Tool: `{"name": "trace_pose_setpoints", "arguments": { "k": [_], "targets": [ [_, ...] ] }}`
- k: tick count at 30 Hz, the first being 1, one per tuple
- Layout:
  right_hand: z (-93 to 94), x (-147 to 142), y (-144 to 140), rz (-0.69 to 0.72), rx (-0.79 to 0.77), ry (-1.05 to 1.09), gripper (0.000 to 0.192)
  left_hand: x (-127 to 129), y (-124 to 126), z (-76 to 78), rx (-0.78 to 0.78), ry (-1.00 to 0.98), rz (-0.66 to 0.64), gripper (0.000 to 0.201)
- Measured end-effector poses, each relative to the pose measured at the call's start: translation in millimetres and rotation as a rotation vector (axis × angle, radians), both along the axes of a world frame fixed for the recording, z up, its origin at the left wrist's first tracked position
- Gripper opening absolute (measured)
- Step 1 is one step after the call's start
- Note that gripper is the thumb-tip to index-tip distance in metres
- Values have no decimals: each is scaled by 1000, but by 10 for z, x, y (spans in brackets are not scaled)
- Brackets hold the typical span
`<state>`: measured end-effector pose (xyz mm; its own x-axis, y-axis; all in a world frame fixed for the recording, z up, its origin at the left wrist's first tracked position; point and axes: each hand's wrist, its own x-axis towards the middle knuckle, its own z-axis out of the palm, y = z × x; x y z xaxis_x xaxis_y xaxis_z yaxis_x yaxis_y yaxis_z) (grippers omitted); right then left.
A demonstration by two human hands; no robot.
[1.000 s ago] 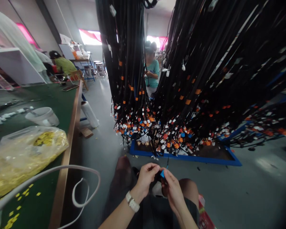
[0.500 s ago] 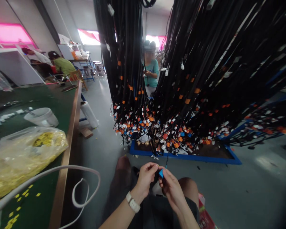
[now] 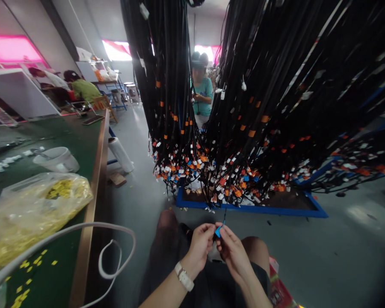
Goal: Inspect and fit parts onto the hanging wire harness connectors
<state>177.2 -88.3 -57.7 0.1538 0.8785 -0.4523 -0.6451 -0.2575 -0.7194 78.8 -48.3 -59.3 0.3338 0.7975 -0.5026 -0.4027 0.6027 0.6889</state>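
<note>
Low in front of my lap, my right hand (image 3: 233, 250) pinches a small blue connector (image 3: 217, 232) between thumb and fingers. A thin dark cable (image 3: 225, 214) runs from the connector up towards the hanging bundles. My left hand (image 3: 199, 244) is closed in a pinch, its fingertips against the connector's left side. What lies between the left fingertips is too small to make out. Ahead hang thick bundles of black cables (image 3: 167, 85), their lower ends crowded with white, orange, red and blue connectors (image 3: 237, 182).
A blue-framed rack base (image 3: 256, 209) stands under the bundles. At left, a green bench (image 3: 62, 239) bears a bag of yellow parts (image 3: 41, 214), a white tub (image 3: 58, 159) and loose pieces. A white hose (image 3: 112, 226) loops past its edge. A person (image 3: 202, 94) is behind the bundles.
Both hands have shifted slightly right and down with the blue connector. My left fingertips have come closer to it, and it is tilted differently.
</note>
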Motion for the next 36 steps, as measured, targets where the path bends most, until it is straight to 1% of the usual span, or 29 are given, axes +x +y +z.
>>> {"name": "trace_pose_setpoints", "arguments": {
  "k": [7,23,30,36],
  "targets": [
    [-52,12,-21,0,-7,13,35,13,-26,-36,-37,-23,1,40],
    [-69,10,-12,-6,-8,18,36,23,-31,-3,-73,-50,25,37],
    [-98,7,-18,-17,-15,24,36,32,-34,-42,-78,-50,23,35],
    [-93,7,-25,-15,-28,25,36,45,-54,-3,-77,-52,19,34]
  ]
}}
